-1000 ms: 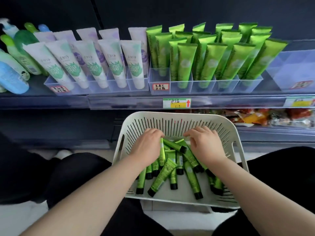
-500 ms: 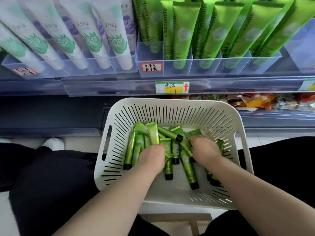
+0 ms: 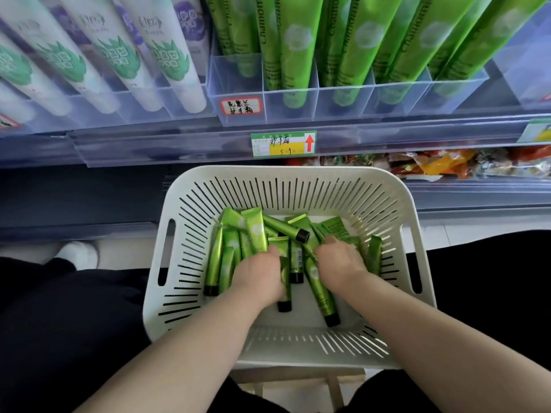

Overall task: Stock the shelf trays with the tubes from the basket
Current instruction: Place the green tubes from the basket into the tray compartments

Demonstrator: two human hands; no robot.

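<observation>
Tall green tubes (image 3: 293, 40) lettered "Chamomi…" stand in a clear shelf tray (image 3: 343, 105) bearing a red-edged handwritten label (image 3: 240, 106). At its 9 o'clock stand white leaf-print tubes (image 3: 167, 55). A price tag (image 3: 283, 144) shows a red up-arrow and "5 9". At the tray's 6 o'clock, small glossy green black-capped tubes (image 3: 256, 231) lie heaped in a white slotted basket (image 3: 286, 174). The left hand (image 3: 262, 275) and right hand (image 3: 343, 260) dig into the heap, their fingers curled under and hidden, so I cannot tell if they are grasping anything.
</observation>
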